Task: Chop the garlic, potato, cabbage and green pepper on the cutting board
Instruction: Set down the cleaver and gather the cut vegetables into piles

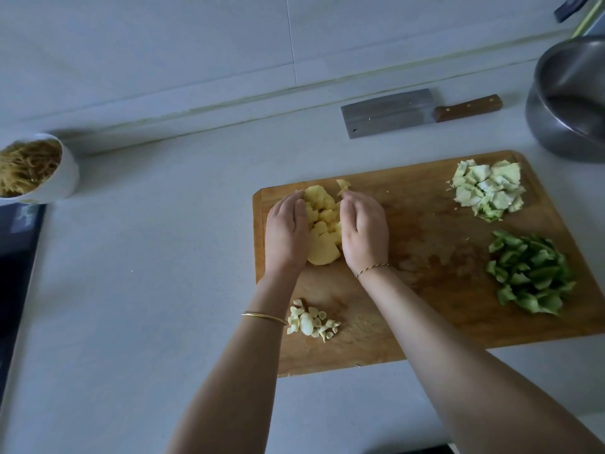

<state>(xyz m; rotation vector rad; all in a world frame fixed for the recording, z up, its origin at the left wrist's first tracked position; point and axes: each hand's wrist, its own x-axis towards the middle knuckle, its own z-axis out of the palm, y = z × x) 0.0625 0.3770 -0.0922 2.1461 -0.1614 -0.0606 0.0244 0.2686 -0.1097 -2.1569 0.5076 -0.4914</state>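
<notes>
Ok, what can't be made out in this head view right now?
Head view only:
- Potato pieces: partly covered by the left hand and right hand; grip or mere press cannot be told.
- Metal pot: cut off by the right edge, contents unseen.
- White bowl: cut by the left edge.
- Dark object: cut by the top edge, unidentifiable.

White bowl of thin brown noodles at tabletop's far left, steel pot far right, dark cooktop at left edge
</notes>
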